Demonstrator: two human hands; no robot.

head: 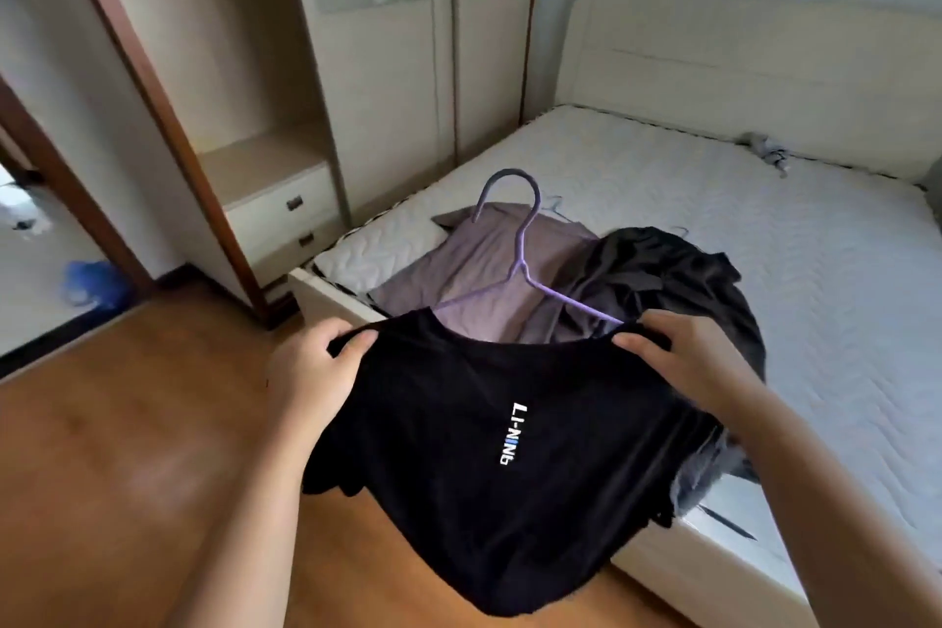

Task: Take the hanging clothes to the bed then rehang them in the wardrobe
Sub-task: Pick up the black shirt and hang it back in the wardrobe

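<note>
Two hands hold one black T-shirt with white lettering (459, 423) over the bed's near corner. Left hand (311, 362) pinches the shoulder at 9 o'clock of the collar, and right hand (683, 352) pinches the shoulder at 3 o'clock. Purple plastic hanger (522, 265) sits in the neck, hook toward 12 o'clock. On the white quilted mattress (764, 245) there is a mauve garment (474, 265) at 12 and a dark crumpled garment (662, 270) at 1. Cream wardrobe (357, 66) at 11, left bay open.

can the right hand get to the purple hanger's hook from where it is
Probably yes: the hook sticks up bare above the black t-shirt collar, nothing covering it. But the right hand is gripping the shirt's shoulder, so it would have to let go first.
</note>
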